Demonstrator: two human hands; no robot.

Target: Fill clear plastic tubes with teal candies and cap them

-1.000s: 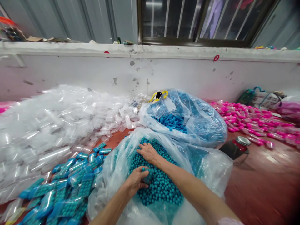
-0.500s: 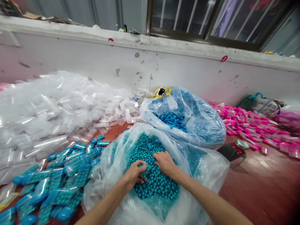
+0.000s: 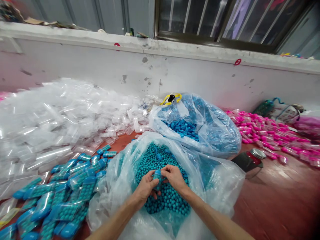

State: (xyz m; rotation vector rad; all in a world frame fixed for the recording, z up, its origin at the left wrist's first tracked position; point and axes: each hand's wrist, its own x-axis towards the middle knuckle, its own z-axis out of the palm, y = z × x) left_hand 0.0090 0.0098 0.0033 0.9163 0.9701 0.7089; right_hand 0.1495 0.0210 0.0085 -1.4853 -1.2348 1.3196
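A clear plastic bag (image 3: 220, 180) full of small teal balls (image 3: 150, 160) lies open in front of me. Both hands meet over the balls. My left hand (image 3: 146, 186) and my right hand (image 3: 175, 176) together pinch a small clear tube (image 3: 157, 176) holding teal balls, just above the heap. Left of the bag lies a spread of filled tubes with blue caps (image 3: 62, 196).
A big heap of empty clear tubes (image 3: 57, 120) fills the left. Behind sits a second bag of blue caps (image 3: 200, 126) with yellow-handled scissors (image 3: 171, 98) on top. Pink filled tubes (image 3: 270, 133) lie at right, near a tipped jar (image 3: 250, 160) on the red floor.
My right hand pulled back from the far part of the heap to meet my left. Both lifted slightly and now hold the small tube between them.
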